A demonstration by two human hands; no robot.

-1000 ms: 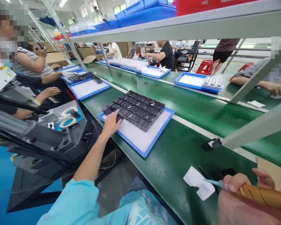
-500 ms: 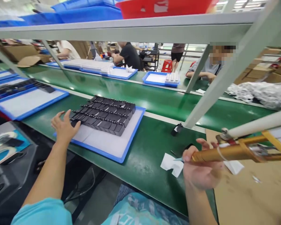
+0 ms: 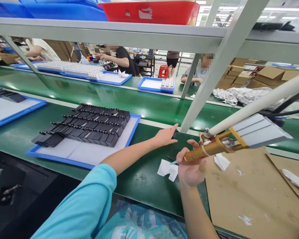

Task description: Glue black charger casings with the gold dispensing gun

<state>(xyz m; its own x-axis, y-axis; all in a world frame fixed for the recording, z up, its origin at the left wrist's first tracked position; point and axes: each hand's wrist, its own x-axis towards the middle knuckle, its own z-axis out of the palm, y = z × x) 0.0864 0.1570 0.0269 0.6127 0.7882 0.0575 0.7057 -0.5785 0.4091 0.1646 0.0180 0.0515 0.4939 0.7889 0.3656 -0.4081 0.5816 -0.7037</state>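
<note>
My left hand (image 3: 165, 136) is stretched across the table, thumb and forefinger apart around a small black part (image 3: 174, 133) by the foot of the shelf post. The hand partly hides that part, and no firm grip on it shows. In my right hand (image 3: 191, 169) is a gold-coloured dispensing gun (image 3: 201, 149), its thin blue nozzle (image 3: 173, 162) pointing left over a piece of white paper (image 3: 165, 171). Rows of black box-shaped housings (image 3: 89, 124) stand in a blue-rimmed tray (image 3: 132, 132) to the left. One housing (image 3: 49, 138) lies at the near-left end of the rows.
A slanted shelf post (image 3: 206, 83) and a white pole (image 3: 259, 103) rise near my right hand. Brown cardboard (image 3: 239, 196) covers the right of the table. Another blue tray (image 3: 27, 111) lies far left. Across the green belt (image 3: 102, 93), people sit by white parts.
My left hand has left the black housings in the tray and reached right to the small black part. A housing now lies at the rows' near-left end. The view has turned right.
</note>
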